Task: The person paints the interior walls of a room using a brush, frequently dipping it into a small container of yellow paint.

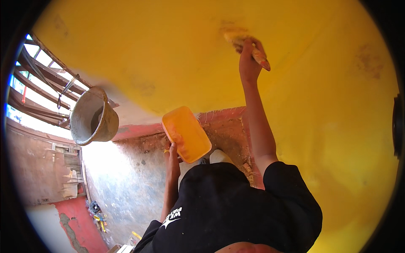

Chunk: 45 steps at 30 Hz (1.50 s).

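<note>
My right hand (pixel 252 52) is raised high on the yellow wall (pixel 177 50), fingers wrapped around a paintbrush (pixel 261 60). The bristle end points up and left, at the wall beside a dark smudge; motion blur hides whether it touches. The brush handle sticks out below the hand and is smeared with orange. Lower and to the left, my left hand (pixel 173 154) grips the edge of a rectangular orange plastic tub (pixel 187 133). Its inside looks wet with yellow-orange paint, though how much it holds I cannot tell. Most of the left fingers are hidden under the tub.
A grey, stained bucket (pixel 110 122) hangs from a hook (pixel 69 84) by the slatted window (pixel 42 86) at left. Red paint borders the wall's foot above the worn floor (pixel 126 177). Small clutter (pixel 99 217) lies by the red-and-white wall (pixel 76 219) at lower left.
</note>
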Each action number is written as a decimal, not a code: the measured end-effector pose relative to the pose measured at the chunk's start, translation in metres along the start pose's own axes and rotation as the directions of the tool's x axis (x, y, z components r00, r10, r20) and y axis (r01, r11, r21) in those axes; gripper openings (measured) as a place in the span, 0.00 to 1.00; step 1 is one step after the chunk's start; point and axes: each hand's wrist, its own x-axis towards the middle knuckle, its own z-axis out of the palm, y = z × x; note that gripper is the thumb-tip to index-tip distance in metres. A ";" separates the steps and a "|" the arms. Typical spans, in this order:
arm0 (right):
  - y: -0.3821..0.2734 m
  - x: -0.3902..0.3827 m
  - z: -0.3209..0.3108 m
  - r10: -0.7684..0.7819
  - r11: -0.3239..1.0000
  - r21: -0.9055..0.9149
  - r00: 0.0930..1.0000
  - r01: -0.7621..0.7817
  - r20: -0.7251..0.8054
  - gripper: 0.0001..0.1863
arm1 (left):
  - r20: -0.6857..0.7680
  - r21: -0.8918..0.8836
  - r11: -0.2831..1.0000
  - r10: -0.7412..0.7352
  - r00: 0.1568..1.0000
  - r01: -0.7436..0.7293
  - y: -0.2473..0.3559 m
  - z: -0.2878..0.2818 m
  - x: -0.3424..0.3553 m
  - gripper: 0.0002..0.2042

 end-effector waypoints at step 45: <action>0.190 -0.179 0.000 0.210 0.977 -0.045 0.978 -0.209 0.017 0.15 | -0.069 0.093 0.995 -0.038 0.997 0.045 -0.016 -0.017 -0.022 0.28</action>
